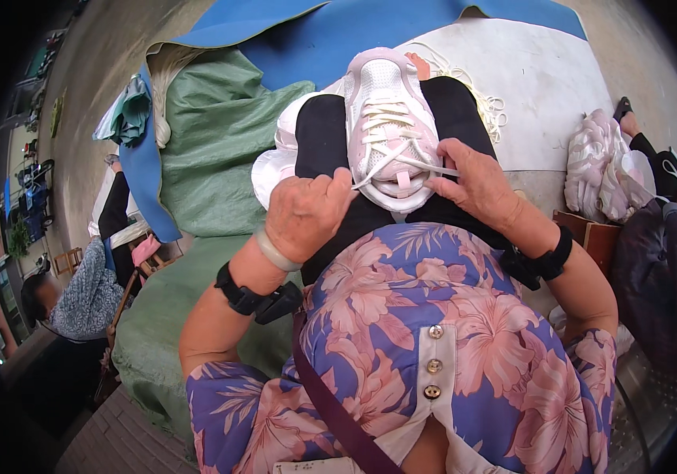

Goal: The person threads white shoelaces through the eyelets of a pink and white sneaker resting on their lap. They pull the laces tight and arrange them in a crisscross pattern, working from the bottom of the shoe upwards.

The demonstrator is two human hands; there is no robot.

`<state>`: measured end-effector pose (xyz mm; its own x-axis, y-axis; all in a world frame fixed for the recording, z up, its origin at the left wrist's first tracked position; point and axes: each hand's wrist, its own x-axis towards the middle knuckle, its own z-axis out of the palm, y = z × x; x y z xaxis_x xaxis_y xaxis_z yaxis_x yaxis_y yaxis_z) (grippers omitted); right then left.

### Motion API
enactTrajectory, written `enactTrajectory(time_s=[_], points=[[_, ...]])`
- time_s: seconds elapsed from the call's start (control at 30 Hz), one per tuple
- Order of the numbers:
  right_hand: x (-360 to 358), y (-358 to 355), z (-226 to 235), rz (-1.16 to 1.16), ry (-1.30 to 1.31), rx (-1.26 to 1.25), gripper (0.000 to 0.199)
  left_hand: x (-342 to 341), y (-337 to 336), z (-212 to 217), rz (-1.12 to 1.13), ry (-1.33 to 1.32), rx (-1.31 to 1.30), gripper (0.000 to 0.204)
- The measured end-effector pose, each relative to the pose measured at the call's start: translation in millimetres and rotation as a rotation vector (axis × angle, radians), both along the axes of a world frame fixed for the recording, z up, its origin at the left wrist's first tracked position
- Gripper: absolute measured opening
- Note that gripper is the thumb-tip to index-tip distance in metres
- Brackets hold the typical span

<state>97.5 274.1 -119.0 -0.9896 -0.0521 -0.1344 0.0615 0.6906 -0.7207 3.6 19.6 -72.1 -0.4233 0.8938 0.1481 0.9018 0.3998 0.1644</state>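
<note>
The left hand [307, 207] pinches the shoe's [386, 77] white lace [425, 165]. The right hand [477, 186] holds its other end, thumb and forefinger slightly parted.

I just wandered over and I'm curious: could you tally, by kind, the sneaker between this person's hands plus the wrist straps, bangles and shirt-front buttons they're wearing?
White-and-pink sneaker: 1
Black wrist straps: 2
Pale bangle: 1
Gold-toned shirt buttons: 3
Total in view: 7
</note>
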Motion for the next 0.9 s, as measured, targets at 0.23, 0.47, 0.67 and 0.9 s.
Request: enactTrajectory(time_s=[0.23, 0.47, 0.67, 0.9], points=[[-8.1, -4.8, -21.8, 0.070, 0.265, 0.256, 0.036, 10.7, 22.2, -48.2, 0.105, 0.006, -0.047, 0.040], [-18.4, 6.9, -34.4, 0.021, 0.220, 0.096, 0.032, -4.2, 31.3, -58.5, 0.053, -0.074, -0.081, 0.041], [-10.1, 2.9, -24.2, 0.005, 0.200, 0.045, 0.031, -0.6, 22.7, -29.9, 0.111, -0.137, -0.138, 0.030], [-11.3, 7.6, -17.9, -0.056, 0.242, -0.139, 0.022, -1.8, 1.1, 20.6, -0.066, 0.013, -0.197, 0.018]])
